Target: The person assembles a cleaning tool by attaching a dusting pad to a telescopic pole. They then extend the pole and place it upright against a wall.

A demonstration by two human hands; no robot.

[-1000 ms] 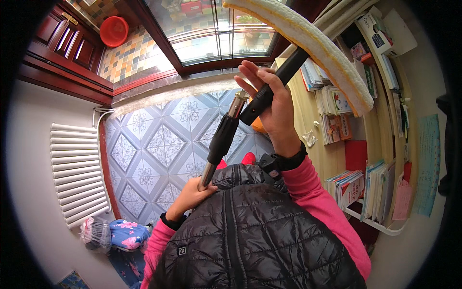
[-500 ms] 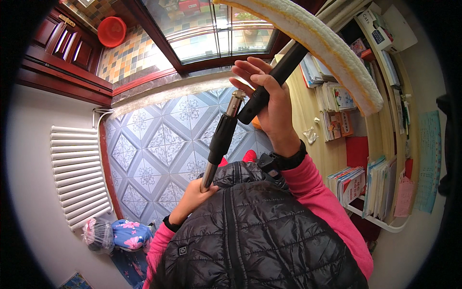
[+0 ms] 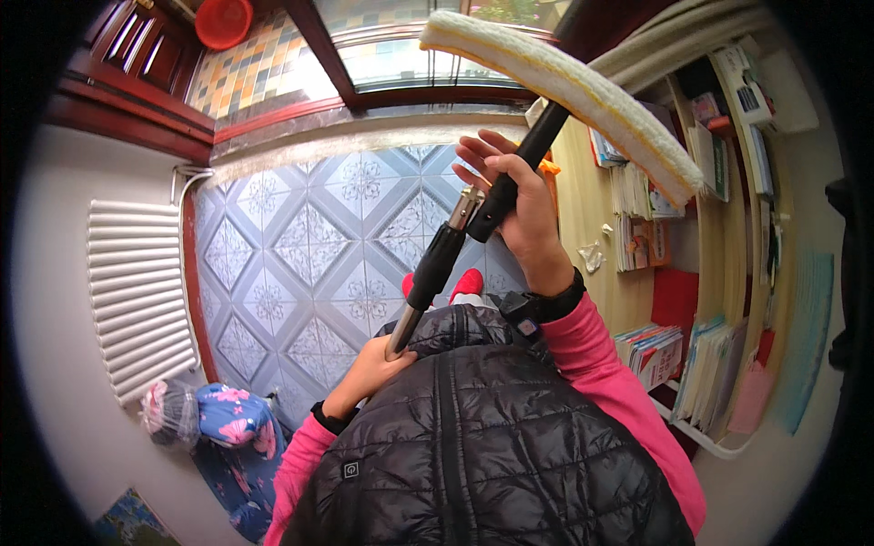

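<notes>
Floor (image 3: 309, 264): patterned blue-grey tile, running under the steel pole (image 3: 432, 268), which is the reference below. Glass door (image 3: 401, 64) in a dark red frame, beyond the pole. Wooden bookcase (image 3: 583, 309), right of the pole, files and books on its shelves. White radiator (image 3: 141, 300), well left of the pole. Blue floral bundle (image 3: 235, 414), left of the pole and nearer the person.

The pole itself has a black collar and bare metal tip, and slants up and right from the person's body. Mop head (image 3: 564, 96), white fuzzy with yellow edging, beyond and right of the pole. Red tub (image 3: 223, 23), far beyond and left of it. Black handle (image 3: 546, 132) joins the mop head; its lower end sits just beside the pole tip, can't tell if touching.

Left hand (image 3: 369, 373) at the pole's lower part, fingers wrapped around it. Right hand (image 3: 523, 205) right of the pole tip: handle held against the palm under the thumb, other fingers loosely extended. Red shoes (image 3: 465, 285) below the pole. Crumpled paper (image 3: 592, 257) right of it.
</notes>
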